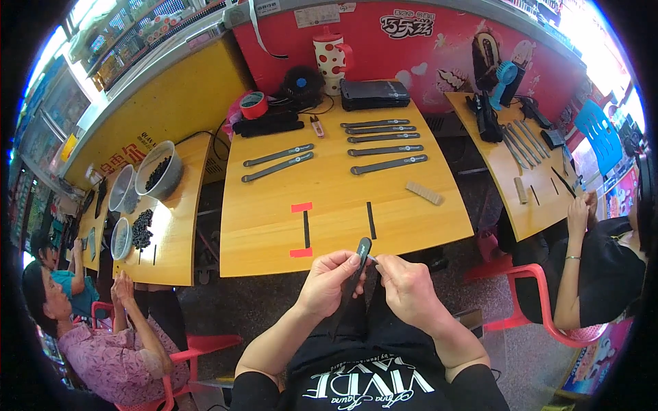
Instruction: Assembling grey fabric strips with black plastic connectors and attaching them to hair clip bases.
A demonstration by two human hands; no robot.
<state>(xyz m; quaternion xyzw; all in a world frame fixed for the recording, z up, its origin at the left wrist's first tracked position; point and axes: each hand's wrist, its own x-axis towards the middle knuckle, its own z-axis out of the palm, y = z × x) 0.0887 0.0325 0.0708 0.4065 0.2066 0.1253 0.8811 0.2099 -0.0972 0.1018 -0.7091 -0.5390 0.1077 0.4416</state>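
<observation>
In front of my lap, just off the table's near edge, my left hand [327, 282] grips a black strap [364, 246] with a rounded upper end and pale print. My right hand [411, 286] is closed in a pinch beside the strap's upper part. A small thin piece shows at its fingertips, too small to name. Beyond my hands, several similar dark straps [389, 164] lie in two groups on the wooden table [274, 195]. Two short black strips [372, 220] and two red tape pieces [301, 253] are on the near part of the tabletop.
A beige block [424, 192], thread snips [317, 127], a red tape roll [253, 105], a stack of black straps [374, 95] and a spotted cup [331, 61] sit on my table. Side tables hold bowls [160, 171] of black pieces and more straps [524, 142]. Other people sit left and right.
</observation>
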